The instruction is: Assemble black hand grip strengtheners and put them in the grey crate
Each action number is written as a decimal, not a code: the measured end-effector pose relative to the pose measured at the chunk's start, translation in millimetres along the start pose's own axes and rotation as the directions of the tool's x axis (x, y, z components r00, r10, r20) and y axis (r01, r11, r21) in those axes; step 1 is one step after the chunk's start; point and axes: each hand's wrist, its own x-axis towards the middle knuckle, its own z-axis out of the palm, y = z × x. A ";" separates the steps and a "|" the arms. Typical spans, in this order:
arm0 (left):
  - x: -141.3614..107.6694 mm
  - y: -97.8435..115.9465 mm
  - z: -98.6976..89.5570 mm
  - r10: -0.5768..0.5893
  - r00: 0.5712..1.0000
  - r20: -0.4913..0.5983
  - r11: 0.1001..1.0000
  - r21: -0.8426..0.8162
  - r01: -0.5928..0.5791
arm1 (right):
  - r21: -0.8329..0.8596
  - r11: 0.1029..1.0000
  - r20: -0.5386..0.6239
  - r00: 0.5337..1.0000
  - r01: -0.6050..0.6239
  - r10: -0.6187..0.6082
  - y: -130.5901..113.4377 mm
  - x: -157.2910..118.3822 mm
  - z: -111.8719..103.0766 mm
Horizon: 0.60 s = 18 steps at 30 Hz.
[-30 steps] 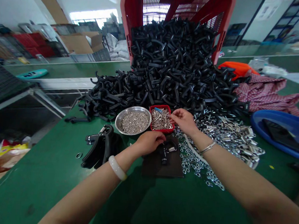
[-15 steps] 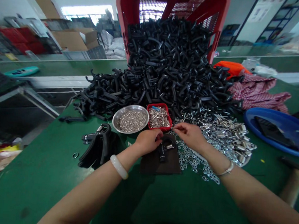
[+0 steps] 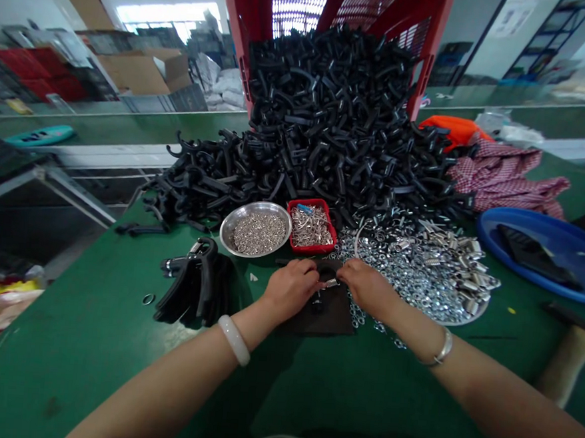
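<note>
My left hand is closed on a black curved plastic part that lies on a dark square pad. A small metal spring shows on that part, between my two hands. My right hand is pinched at the part's right side, close to the spring; whatever is between its fingertips is hidden. Just beyond my hands stand a red tray of small metal pins and a steel bowl of tiny metal pieces.
Behind lies a big heap of black curved parts, spilling from a red crate. Loose metal rings and springs spread at right, near a blue tray and a hammer. Several black parts stand together at left.
My right hand has moved from beside the red tray down and toward me, to the black part. My left hand has shifted slightly toward me, over the part.
</note>
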 end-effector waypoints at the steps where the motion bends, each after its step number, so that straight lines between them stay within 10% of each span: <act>1: -2.6 -0.1 -2.4 0.034 0.999 0.002 0.999 -0.006 -0.034 | -0.013 1.000 0.024 1.000 0.015 -0.015 -0.9 0.6 -1.2; 18: -15.2 -11.8 -4.4 0.074 0.997 0.022 0.974 -0.216 -0.068 | -0.093 0.994 0.185 0.982 0.057 -0.039 -6.0 23.9 -23.0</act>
